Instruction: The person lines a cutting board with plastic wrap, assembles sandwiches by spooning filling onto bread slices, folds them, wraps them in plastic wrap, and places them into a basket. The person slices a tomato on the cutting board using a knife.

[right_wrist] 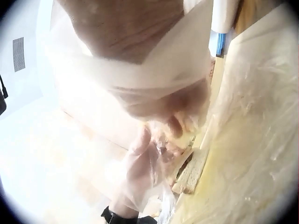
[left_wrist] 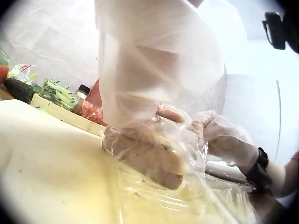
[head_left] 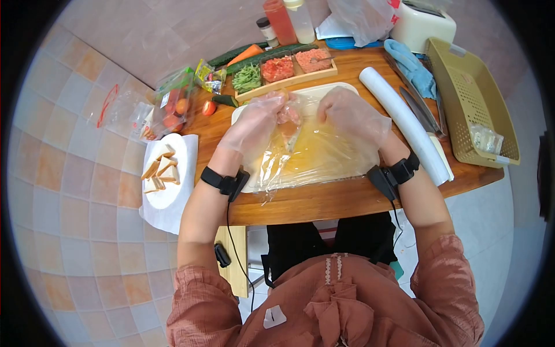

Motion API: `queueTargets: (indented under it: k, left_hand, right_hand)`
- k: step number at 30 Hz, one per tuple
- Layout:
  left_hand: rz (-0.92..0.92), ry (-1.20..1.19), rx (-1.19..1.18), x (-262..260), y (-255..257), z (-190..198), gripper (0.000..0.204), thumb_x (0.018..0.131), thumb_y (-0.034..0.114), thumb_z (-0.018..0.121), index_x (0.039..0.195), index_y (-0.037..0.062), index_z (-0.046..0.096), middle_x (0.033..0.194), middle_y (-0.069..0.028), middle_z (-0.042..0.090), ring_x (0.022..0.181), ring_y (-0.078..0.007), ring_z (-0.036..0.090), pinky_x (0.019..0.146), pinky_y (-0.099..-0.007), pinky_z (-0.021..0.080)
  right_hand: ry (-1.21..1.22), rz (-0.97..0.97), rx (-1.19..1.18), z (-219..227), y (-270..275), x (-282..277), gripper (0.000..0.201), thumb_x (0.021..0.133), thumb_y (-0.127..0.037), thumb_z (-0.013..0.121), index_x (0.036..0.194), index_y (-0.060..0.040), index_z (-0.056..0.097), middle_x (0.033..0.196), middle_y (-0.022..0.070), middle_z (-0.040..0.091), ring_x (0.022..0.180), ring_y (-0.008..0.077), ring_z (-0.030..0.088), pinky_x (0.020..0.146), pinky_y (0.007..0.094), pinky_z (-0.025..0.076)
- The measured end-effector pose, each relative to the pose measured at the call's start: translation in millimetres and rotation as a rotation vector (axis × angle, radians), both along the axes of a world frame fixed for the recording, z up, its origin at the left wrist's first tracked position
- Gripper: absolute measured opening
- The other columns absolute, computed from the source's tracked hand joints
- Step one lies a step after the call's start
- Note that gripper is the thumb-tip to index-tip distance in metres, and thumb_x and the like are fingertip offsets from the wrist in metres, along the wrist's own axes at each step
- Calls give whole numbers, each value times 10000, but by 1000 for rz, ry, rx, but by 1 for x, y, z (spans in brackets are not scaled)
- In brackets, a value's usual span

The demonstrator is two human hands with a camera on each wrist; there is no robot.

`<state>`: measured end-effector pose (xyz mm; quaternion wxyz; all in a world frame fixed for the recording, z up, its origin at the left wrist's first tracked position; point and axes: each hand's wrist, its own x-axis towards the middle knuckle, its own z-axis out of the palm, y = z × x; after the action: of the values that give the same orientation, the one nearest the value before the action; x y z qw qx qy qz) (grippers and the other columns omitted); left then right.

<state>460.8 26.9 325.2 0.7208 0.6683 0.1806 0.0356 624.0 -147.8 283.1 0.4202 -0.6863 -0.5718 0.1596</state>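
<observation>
"Head view: where's the sandwich (head_left: pixel 291 137)?"

"Left of centre over the board (head_left: pixel 342 88), long axis near-to-far. The left hand (head_left: pixel 254 122) grips it; the right hand (head_left: pixel 354 117), farther off, pinches film (head_left: pixel 326 159)."

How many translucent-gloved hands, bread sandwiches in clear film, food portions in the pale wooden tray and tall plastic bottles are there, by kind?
Translucent-gloved left hand and right hand: 2
Bread sandwich in clear film: 1
Portions in the pale wooden tray, green shreds, red chopped pieces, pink minced pieces: 3
Tall plastic bottles, red bottle and whitish bottle: 2
Total: 8
</observation>
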Motion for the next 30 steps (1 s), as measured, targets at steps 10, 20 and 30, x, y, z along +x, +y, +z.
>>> queueTargets:
  k: [10, 20, 30]
  left_hand:
    - [-43, -51, 21, -1, 8, -10, 262, 1052, 250, 573, 1181, 25, 614, 926, -52, 704, 894, -142, 641, 796, -277, 475]
    - [-133, -128, 149, 2, 18, -19, 239, 1018, 252, 629, 1144, 49, 612, 949, -51, 700, 869, -131, 672, 796, -269, 488]
    - [-135, -38, 107, 4, 17, -18, 400, 1071, 323, 545, 1312, 9, 594, 1172, -44, 680, 935, -136, 638, 798, -272, 524]
  right_hand:
    - [217, 59, 206, -4, 14, -13, 629, 830, 25, 580, 1451, -60, 536, 1029, 58, 671, 810, 108, 575, 788, 270, 489]
    - [208, 52, 173, -10, 15, -16, 612, 854, -39, 552, 1460, 15, 494, 1356, 208, 630, 1216, 259, 600, 1065, 325, 440]
    - [106, 98, 149, -13, 14, -11, 258, 865, -78, 640, 1104, -11, 711, 930, 128, 676, 880, 225, 615, 804, 342, 488]
